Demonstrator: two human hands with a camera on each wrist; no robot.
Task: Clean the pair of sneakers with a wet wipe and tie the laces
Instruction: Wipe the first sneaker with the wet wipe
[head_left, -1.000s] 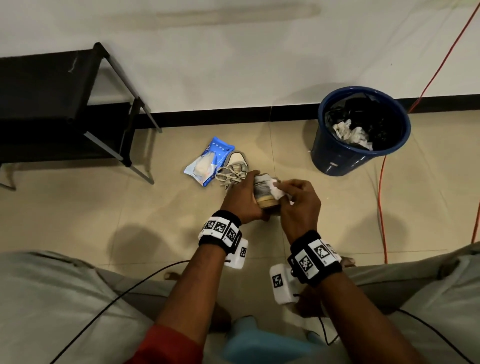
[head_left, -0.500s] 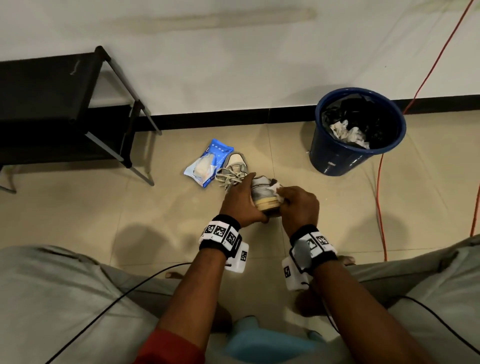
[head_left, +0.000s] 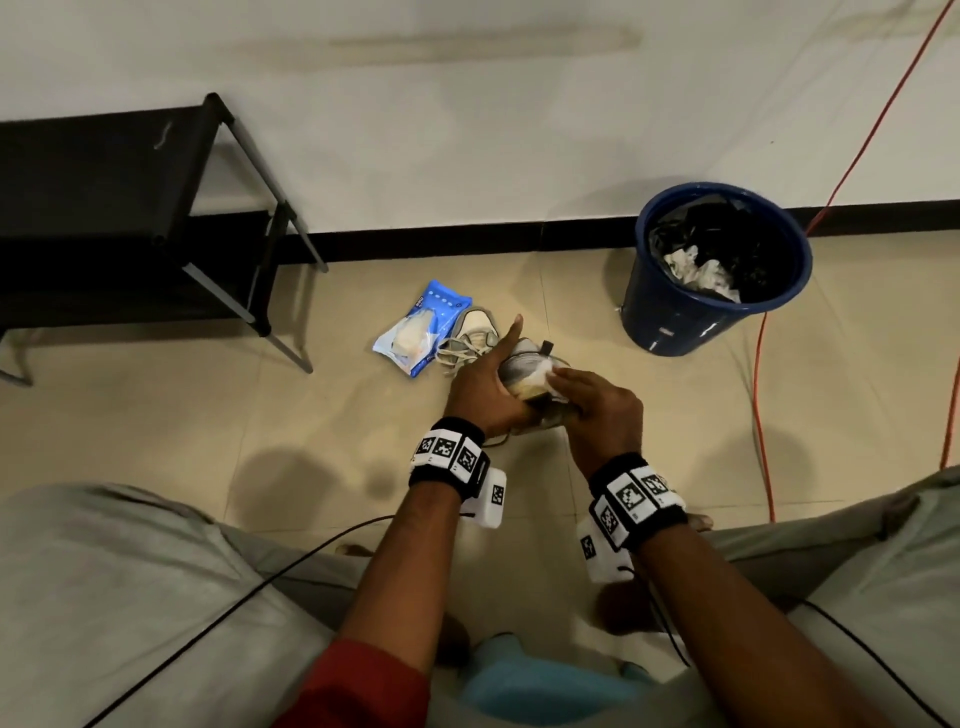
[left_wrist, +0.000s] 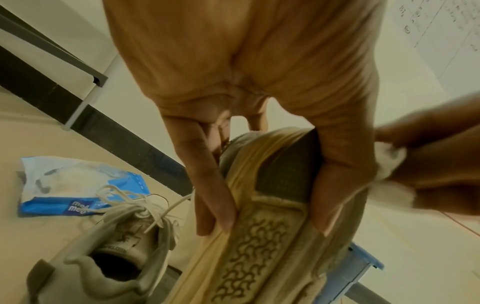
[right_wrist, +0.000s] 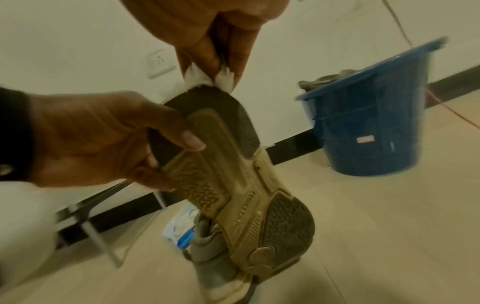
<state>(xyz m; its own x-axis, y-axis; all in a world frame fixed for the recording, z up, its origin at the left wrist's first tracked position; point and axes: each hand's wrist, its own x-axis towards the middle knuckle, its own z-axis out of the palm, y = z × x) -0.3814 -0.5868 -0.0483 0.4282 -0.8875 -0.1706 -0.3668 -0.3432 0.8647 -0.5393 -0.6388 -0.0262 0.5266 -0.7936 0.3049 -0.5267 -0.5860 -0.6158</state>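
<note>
My left hand (head_left: 488, 382) grips a grey sneaker (head_left: 522, 364) off the floor, its tan sole (right_wrist: 233, 185) turned toward me. In the left wrist view, thumb and fingers (left_wrist: 215, 205) clamp the sole (left_wrist: 249, 246) from both sides. My right hand (head_left: 592, 400) pinches a white wet wipe (head_left: 549, 371) and presses it on the sneaker's upper end. The wipe (right_wrist: 198, 77) shows between the fingertips there. The second sneaker (head_left: 470, 332) stands on the floor with loose laces (left_wrist: 135, 203), beside a blue wipe pack (head_left: 418, 332).
A blue bucket (head_left: 670, 317) with a black liner and used wipes stands at the right by the wall. An orange cable (head_left: 759, 415) runs over the floor beside it. A black rack (head_left: 104, 208) stands at the left. My knees frame the bottom.
My right hand has rubbed the wipe down and back over the held sneaker's end. The left hand has turned the sneaker slightly, and its thumb now sticks up.
</note>
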